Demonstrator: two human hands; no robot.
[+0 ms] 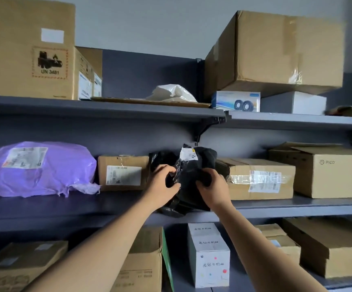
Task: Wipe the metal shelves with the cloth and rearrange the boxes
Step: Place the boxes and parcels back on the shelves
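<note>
Hands clamped on either flank of crumpled black plastic parcel point(188, 175): left hand point(162, 186) pinching its left fold, right hand point(212, 189) wrapped round its right side. Parcel standing tilted near front lip of grey metal middle shelf point(65, 207), between small brown labelled carton point(123, 172) and taped flat cardboard box point(259, 179). Best lifted clear rather than dragged, supported from beneath since soft film probably sags; neighbouring cartons kept unbumped. No cloth visible.
</note>
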